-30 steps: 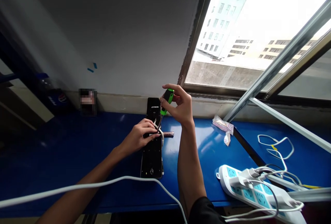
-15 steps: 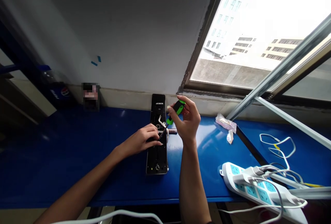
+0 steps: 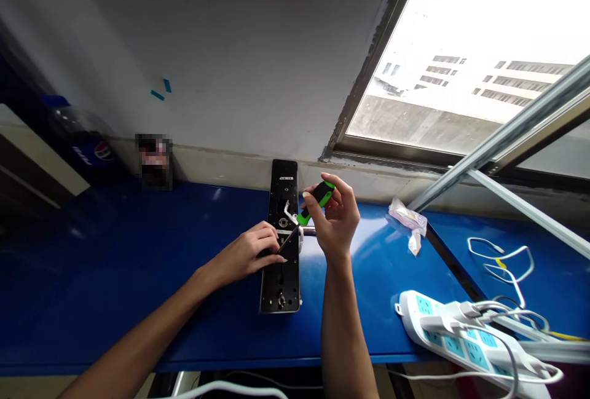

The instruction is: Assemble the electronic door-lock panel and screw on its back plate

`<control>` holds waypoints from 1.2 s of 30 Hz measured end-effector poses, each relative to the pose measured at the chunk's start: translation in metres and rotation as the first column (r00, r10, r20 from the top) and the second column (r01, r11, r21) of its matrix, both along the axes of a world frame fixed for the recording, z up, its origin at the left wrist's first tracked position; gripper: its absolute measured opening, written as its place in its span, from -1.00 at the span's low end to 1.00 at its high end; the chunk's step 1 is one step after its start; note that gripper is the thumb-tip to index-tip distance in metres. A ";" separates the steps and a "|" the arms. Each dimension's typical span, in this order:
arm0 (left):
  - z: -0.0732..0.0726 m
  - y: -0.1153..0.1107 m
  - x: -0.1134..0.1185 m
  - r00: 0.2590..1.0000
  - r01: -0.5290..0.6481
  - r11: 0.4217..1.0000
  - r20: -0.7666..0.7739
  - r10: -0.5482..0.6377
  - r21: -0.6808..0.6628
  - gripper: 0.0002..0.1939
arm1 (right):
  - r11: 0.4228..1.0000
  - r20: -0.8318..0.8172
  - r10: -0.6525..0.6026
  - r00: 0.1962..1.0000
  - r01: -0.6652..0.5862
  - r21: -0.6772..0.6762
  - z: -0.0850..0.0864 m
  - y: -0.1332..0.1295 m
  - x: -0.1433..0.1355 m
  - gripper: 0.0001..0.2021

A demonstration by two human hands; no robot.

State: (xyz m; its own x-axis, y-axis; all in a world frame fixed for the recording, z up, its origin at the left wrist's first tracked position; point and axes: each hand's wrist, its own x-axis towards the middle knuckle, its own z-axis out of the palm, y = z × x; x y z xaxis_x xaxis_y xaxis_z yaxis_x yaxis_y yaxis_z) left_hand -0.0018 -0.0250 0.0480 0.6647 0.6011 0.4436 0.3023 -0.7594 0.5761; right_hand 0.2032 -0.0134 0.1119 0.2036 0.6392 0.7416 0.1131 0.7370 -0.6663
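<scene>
- The right hand (image 3: 338, 221) is raised over the right side of the panel, forearm coming up from the bottom edge, wrist bent leftward; thumb and fingers pinch the green-and-black handle of a screwdriver (image 3: 317, 201).
- The screwdriver tilts, its shaft slanting down and left to the panel's middle, beside the left fingertips.
- The left hand (image 3: 259, 246) reaches in low from the left, palm down, fingers lying together and thumb held apart, fingertips over the panel; whether they grip anything there cannot be told.
- The black panel (image 3: 282, 276) lies lengthwise away from the person on the blue table (image 3: 184, 300), far end near the wall (image 3: 207, 79), near end short of the front edge.
- Left of the panel, blue tabletop runs broadly towards a bottle (image 3: 90, 156) by the wall.
- To the right, a shorter stretch separates the right forearm from a white power strip (image 3: 408, 310); a plastic packet (image 3: 408, 217) lies farther back.
</scene>
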 end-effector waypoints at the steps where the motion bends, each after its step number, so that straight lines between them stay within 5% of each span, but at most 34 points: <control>1: 0.000 0.000 -0.001 1.000 -0.009 1.000 0.004 0.009 -0.002 -0.80 | 1.000 -0.007 0.008 1.000 -0.008 0.000 -0.001 0.001 0.000 -0.63; 12: -0.001 -0.001 -0.002 0.986 -0.150 0.988 0.084 0.146 0.045 -0.80 | 0.999 -0.026 -0.039 0.999 0.039 0.005 -0.001 0.000 -0.003 -0.57; 18: -0.002 0.001 -0.006 0.968 -0.202 0.979 0.150 0.200 0.003 -0.78 | 0.969 0.159 0.239 0.958 -0.223 -0.111 0.004 -0.006 0.007 -0.31; 25: -0.011 0.003 -0.004 0.931 -0.336 0.939 0.178 0.319 0.071 -0.80 | 0.997 0.173 0.076 0.982 -0.079 0.011 0.006 -0.002 0.000 -0.35; 36: -0.026 0.012 -0.009 0.904 -0.427 0.902 0.038 0.425 0.063 -0.58 | 0.994 0.352 0.040 0.935 -0.074 0.085 0.007 0.007 -0.015 -0.33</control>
State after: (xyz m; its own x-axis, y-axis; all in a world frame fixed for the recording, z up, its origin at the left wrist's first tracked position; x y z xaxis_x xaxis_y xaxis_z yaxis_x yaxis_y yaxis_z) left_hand -0.0107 -0.0132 0.0221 0.3413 0.7926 0.5053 0.5930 -0.5986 0.5385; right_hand 0.1880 -0.0061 0.1192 -0.1137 0.5646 0.8175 0.2818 0.8074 -0.5184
